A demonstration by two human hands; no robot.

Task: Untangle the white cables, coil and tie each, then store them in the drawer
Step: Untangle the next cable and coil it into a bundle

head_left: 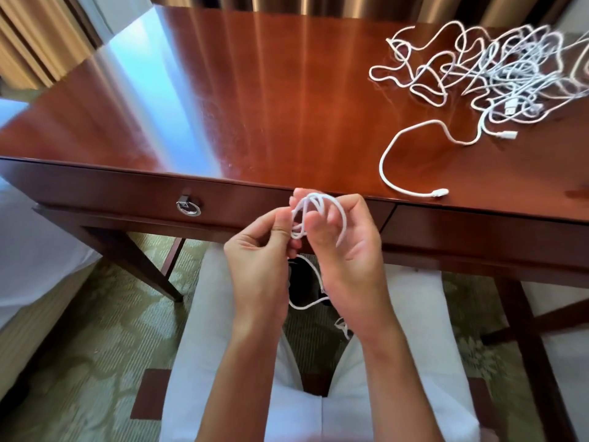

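Both hands hold one white cable in front of the desk's front edge. Several loops of it wrap around the fingers of my right hand. My left hand pinches the strands between thumb and fingers. The cable's loose tail hangs down between my wrists over my lap. A tangled heap of white cables lies at the desk's far right, with one loose end trailing toward the front edge. The drawer below the desktop is closed, and its ring pull sits left of my hands.
The glossy wooden desk stretches ahead. A second drawer front lies to the right. Desk legs stand on patterned green carpet. White bedding is at the left, curtains behind the desk. My white trousers fill the bottom of the view.
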